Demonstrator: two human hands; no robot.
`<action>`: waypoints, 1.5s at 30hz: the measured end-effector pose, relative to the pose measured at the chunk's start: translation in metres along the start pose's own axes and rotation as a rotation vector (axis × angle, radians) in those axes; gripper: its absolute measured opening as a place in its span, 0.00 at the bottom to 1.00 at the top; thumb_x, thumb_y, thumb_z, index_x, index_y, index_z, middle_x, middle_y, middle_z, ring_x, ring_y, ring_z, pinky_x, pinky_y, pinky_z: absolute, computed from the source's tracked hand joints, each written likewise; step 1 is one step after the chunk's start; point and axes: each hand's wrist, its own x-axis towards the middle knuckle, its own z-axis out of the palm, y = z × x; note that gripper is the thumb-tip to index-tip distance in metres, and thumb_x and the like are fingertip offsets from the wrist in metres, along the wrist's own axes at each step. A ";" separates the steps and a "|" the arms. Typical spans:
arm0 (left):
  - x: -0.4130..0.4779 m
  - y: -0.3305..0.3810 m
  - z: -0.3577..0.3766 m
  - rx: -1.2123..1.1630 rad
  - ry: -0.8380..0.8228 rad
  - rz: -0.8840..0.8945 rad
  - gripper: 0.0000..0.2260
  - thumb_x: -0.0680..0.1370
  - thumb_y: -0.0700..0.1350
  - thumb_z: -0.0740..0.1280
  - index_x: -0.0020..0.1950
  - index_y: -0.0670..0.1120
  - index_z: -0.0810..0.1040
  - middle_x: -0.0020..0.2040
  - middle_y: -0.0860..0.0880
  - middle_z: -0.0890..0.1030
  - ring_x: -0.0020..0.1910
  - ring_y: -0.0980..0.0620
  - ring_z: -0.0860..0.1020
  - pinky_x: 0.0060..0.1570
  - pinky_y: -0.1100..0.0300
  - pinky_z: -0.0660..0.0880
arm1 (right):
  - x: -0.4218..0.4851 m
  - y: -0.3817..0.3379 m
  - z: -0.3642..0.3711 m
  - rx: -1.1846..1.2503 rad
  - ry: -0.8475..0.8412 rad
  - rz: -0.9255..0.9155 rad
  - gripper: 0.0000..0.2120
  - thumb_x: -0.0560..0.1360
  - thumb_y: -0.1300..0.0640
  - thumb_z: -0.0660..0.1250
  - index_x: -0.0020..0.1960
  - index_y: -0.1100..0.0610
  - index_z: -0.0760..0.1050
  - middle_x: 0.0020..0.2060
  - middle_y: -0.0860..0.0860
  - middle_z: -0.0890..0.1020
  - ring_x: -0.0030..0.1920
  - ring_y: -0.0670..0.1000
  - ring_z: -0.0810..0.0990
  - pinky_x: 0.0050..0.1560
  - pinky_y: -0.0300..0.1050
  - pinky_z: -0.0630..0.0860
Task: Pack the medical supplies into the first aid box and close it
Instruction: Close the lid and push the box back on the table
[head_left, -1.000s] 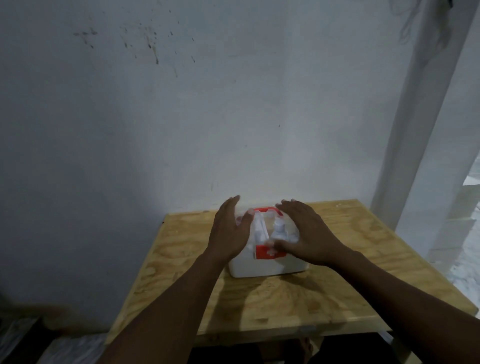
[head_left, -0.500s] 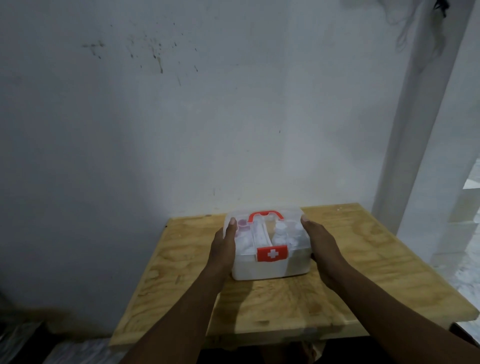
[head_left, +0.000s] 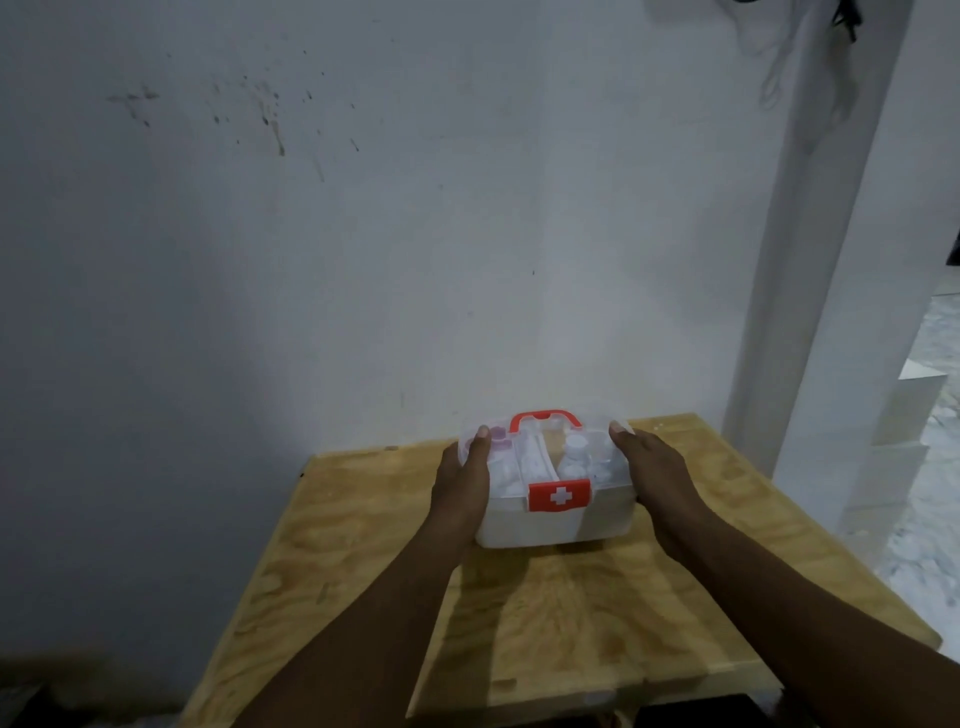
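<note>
Head view. Found the first aid box (head_left: 556, 525) standing on the wooden table (head_left: 571, 623), toward its far edge and near the wall (head_left: 363, 260). Saw the clear lid (head_left: 597, 467) down, the red latch (head_left: 559, 495) on the near face, the red handle (head_left: 545, 427) on top. Made out pale bottles (head_left: 574, 457) dimly through the lid. Noted the left hand (head_left: 460, 483) clasping the box's left end, thumb on the lid rim, and the right hand (head_left: 657, 475) clasping the right end likewise. Could not see the far fingers.
</note>
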 end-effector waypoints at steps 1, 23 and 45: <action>0.005 0.003 0.004 -0.006 -0.008 -0.002 0.28 0.80 0.67 0.56 0.72 0.51 0.70 0.64 0.45 0.80 0.56 0.44 0.82 0.51 0.50 0.82 | 0.006 -0.003 -0.002 -0.005 0.005 -0.008 0.21 0.79 0.43 0.60 0.66 0.55 0.73 0.63 0.55 0.78 0.52 0.53 0.77 0.53 0.51 0.76; 0.112 0.003 0.045 0.061 0.004 -0.018 0.34 0.75 0.72 0.54 0.75 0.54 0.66 0.67 0.48 0.78 0.60 0.44 0.81 0.60 0.43 0.80 | 0.123 0.021 0.024 -0.039 -0.003 0.015 0.25 0.79 0.41 0.58 0.70 0.54 0.68 0.67 0.55 0.75 0.58 0.54 0.76 0.57 0.51 0.75; 0.086 -0.036 0.037 0.987 0.160 0.942 0.27 0.84 0.60 0.49 0.81 0.51 0.55 0.82 0.43 0.60 0.82 0.42 0.54 0.75 0.37 0.61 | 0.088 0.057 0.026 -1.016 0.017 -0.825 0.31 0.81 0.39 0.49 0.80 0.52 0.52 0.80 0.52 0.51 0.80 0.54 0.46 0.74 0.64 0.57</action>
